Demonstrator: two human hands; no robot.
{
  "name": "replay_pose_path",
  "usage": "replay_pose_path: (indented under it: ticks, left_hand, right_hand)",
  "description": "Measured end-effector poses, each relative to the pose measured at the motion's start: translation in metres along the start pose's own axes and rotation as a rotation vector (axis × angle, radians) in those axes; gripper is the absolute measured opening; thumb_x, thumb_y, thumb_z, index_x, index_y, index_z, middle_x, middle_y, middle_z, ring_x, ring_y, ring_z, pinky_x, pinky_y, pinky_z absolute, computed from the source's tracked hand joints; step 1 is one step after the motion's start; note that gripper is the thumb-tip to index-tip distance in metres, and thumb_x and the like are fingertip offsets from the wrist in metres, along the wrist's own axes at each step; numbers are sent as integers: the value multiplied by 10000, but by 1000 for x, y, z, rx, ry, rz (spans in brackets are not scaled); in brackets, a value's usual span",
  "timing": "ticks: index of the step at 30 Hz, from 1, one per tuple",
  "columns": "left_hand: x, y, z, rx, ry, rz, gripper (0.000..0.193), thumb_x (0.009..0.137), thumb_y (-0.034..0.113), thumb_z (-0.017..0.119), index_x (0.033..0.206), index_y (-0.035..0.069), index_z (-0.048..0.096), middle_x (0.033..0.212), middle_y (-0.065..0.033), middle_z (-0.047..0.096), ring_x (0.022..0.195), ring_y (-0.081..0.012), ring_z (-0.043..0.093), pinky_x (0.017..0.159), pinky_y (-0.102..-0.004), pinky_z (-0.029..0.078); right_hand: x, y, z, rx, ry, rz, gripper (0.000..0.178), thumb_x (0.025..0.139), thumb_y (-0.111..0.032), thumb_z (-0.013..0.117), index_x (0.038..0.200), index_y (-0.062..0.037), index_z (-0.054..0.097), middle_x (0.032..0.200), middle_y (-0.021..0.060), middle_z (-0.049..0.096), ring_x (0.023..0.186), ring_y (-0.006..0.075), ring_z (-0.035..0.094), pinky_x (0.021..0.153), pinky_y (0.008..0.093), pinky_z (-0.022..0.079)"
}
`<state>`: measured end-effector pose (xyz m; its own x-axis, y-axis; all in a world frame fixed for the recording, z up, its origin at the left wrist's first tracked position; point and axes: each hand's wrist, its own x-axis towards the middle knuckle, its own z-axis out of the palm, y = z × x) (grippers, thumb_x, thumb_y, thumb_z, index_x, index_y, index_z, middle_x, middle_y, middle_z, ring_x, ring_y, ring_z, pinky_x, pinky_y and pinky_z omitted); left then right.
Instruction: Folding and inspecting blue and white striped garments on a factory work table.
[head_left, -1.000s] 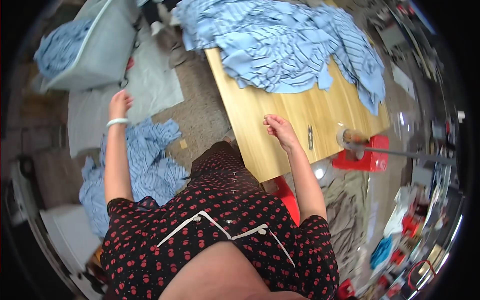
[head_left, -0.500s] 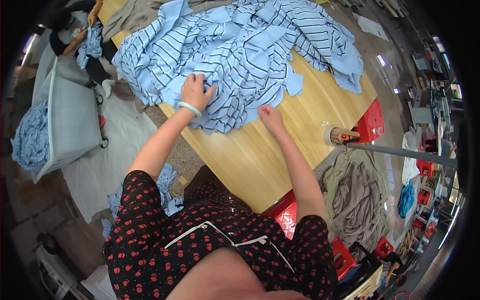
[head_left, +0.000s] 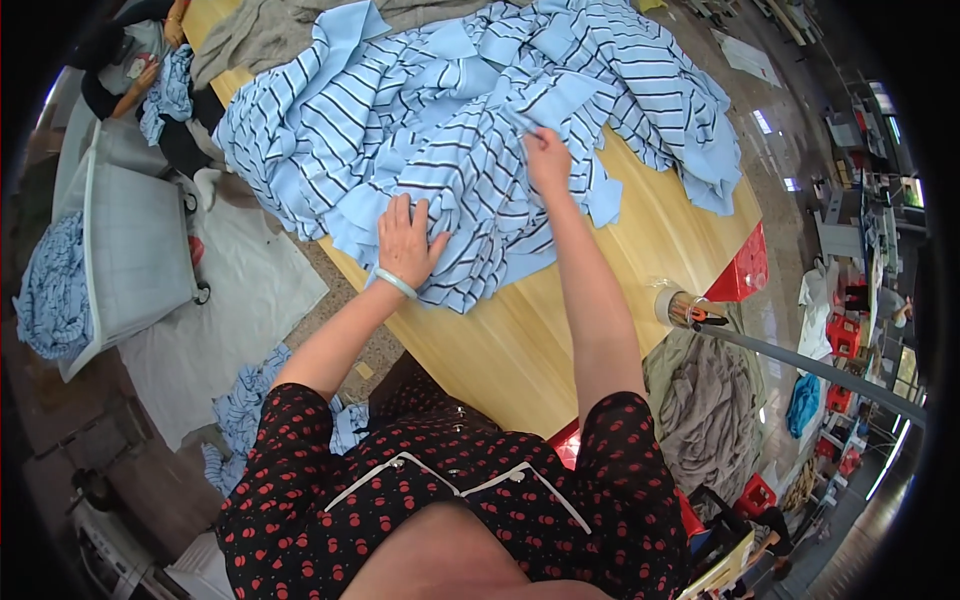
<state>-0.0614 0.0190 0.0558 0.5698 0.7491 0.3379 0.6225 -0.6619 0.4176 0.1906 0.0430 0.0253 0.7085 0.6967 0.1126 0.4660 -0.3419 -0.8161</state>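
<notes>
Left hand (head_left: pixel 405 245) goes flat, fingers slightly spread, seemingly steadying the light-blue, dark-striped fabric heap (head_left: pixel 475 185) lying beneath and beyond them; right hand (head_left: pixel 547 160) curls tight, apparently pinching a fold at its fingertips for control.

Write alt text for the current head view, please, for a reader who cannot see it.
A person's left hand rests on a heap of blue striped fabric on a wooden table, while the right hand pinches the fabric farther up. A container of tools sits by the table's right edge; to the left, a wheeled bin holds more blue fabric.
</notes>
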Motion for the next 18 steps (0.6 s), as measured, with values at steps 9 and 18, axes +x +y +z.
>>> replay_pose_path:
  ticks: [9, 18]
  left_hand:
    - [1, -4, -2, -35, 22, -73, 517, 663, 270, 641, 1063, 17, 432, 1093, -207, 394, 1003, -359, 390, 854, -415, 311]
    - [37, 39, -99, -1447, -303, -503, 492, 867, 435, 285, 1058, 22, 475, 1001, -122, 531, 914, -211, 513, 814, -342, 396]
  right_hand:
    - [15, -89, -141, 1165, -402, 196, 180, 821, -118, 506, 982, -36, 505, 937, 39, 550, 875, 121, 506, 814, 273, 387]
    - [-134, -219, -160, 491, -618, -539, 109, 765, -98, 535, 836, -19, 556, 1115, 114, 491, 987, 195, 492, 839, 268, 374]
